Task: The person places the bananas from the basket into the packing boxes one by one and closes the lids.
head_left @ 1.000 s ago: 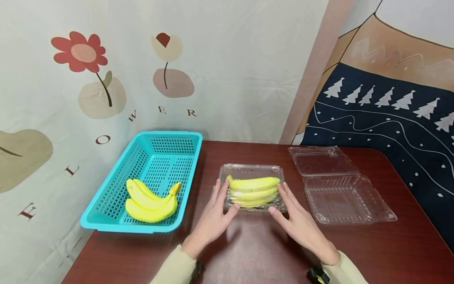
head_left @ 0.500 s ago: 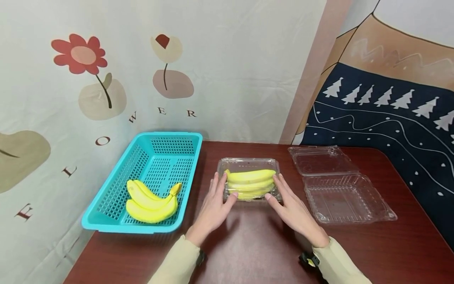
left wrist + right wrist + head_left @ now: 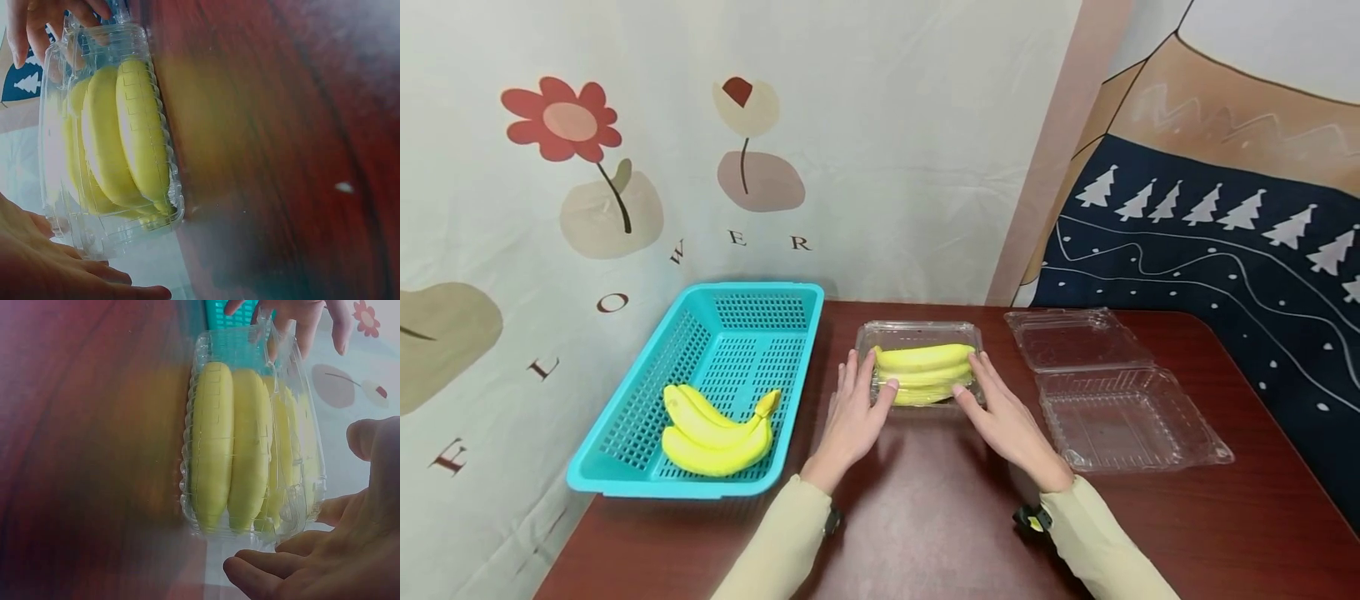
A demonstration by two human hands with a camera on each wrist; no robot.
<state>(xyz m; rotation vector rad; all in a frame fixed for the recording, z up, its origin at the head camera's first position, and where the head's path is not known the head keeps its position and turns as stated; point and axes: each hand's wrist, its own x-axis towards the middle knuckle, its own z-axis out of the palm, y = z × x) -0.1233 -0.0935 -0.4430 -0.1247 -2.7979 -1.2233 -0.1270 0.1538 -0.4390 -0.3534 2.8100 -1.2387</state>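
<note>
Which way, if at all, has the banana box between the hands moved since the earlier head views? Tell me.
Yes: in the head view, the banana box has moved forward, closer to the far edge of the table.

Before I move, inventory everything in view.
Closed clamshell container: 1, clear, between the hands
Boxed bananas: at least 3, yellow, inside it
Open clamshell container: 1, clear, table's right side
Plastic basket: 1, turquoise, table's left side
Banana bunch: 1, yellow, basket's near end
Table: 1, reddish-brown, underneath
Flower-print backdrop: 1, off-white, rear left
Tree-print backdrop: 1, navy and tan, rear right
Sleeves: 2, cream, on forearms
Wrist devices: 2, black, at wrists
Left hand: 1, bare, closed container's left
Right hand: 1, bare, its right
</note>
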